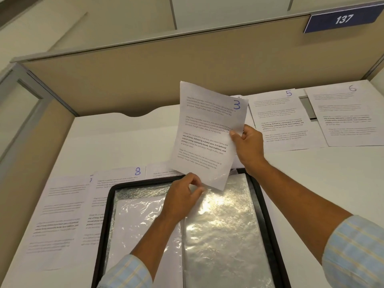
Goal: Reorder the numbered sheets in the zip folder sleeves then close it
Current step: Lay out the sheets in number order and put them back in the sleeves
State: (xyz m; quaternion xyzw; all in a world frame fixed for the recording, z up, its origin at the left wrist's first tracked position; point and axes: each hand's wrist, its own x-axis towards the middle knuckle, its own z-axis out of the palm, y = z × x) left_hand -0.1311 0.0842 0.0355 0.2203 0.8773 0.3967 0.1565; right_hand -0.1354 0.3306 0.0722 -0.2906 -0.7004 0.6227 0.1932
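R hand [247,142] pinches sheet 3 [205,138] by its right edge, thumb on the front, holding it tilted over the far end of the open zip folder [268,215]. Its low corner looks tucked into the clear sleeve [224,225]. L hand [182,196], fingers curled, pinches that sleeve's top edge. On the desk [311,183], sheet 8 [116,183] lies partly under the folder's far-left corner, w/ sheet 5 [278,119] & sheet 6 [349,117] far right.

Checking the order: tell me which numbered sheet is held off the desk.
Sheet 3: the right hand pinches its edge in the air, while sheet 5, sheet 6 and sheet 8 lie flat on the desk.
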